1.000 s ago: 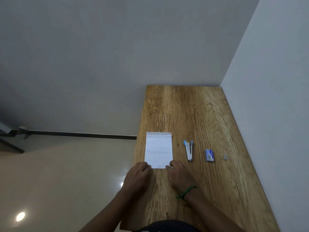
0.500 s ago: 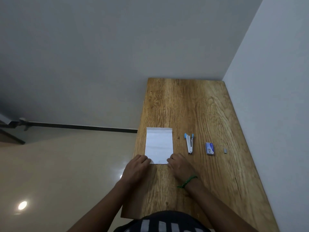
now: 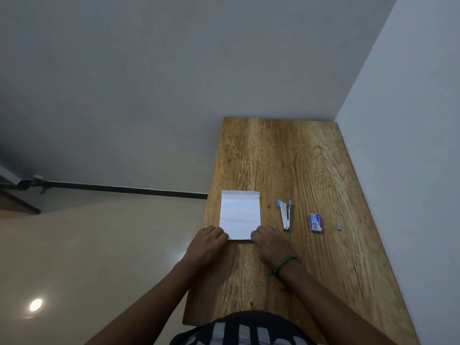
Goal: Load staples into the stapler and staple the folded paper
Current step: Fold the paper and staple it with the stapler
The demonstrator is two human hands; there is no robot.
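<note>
A white folded paper (image 3: 240, 214) lies flat near the left edge of the wooden table (image 3: 286, 158). My left hand (image 3: 207, 241) rests on its near left corner and my right hand (image 3: 270, 241) on its near right corner, fingers curled onto the paper's near edge. To the right of the paper lies a small silver stapler with blue ends (image 3: 285, 215), spread open. Further right sits a small blue staple box (image 3: 316, 222), then a short grey strip of staples (image 3: 339, 225). Both hands are apart from the stapler.
The table stands in a corner, with a wall (image 3: 410, 145) close along its right side and another behind it. Its left edge drops to a glossy beige floor (image 3: 87, 257). The far half of the table is bare wood.
The view has tilted slightly, so the table shifts in the frame. Both hands stay at the paper's near corners; the paper, stapler and box have not moved.
</note>
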